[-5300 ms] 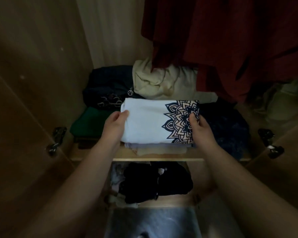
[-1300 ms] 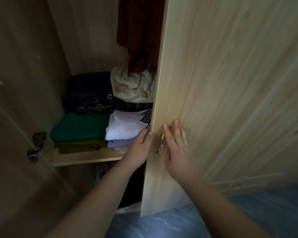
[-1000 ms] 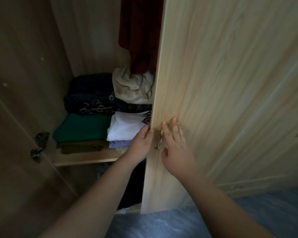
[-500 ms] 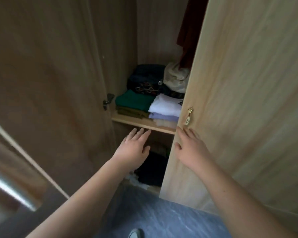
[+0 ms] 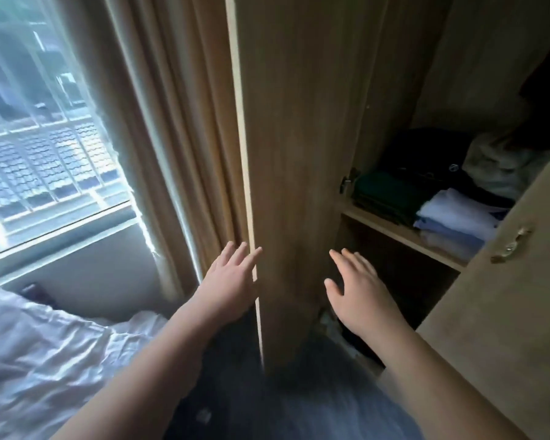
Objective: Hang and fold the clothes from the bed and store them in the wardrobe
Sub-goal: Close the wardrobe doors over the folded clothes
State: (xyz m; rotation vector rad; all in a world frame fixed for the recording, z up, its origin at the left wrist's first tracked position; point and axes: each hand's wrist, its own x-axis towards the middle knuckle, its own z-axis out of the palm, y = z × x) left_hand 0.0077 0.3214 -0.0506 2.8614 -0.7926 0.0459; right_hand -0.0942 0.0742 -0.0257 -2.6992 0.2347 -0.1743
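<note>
In the head view, the left hand [image 5: 231, 285] is at the centre of the frame, its grip spread, fingers at the outer edge of the open left door [image 5: 286, 185]. The right hand [image 5: 359, 290] is beside it, grip spread and holding nothing. Folded clothes [image 5: 454, 214] lie on the wardrobe shelf [image 5: 394, 231] at middle right. The bed [image 5: 45, 354] is at lower left.

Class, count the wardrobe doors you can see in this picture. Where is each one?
2. The left door stands open at centre, seen edge-on, between the two hands. The right door is at lower right, with a brass handle. More doors may lie outside the frame.
</note>
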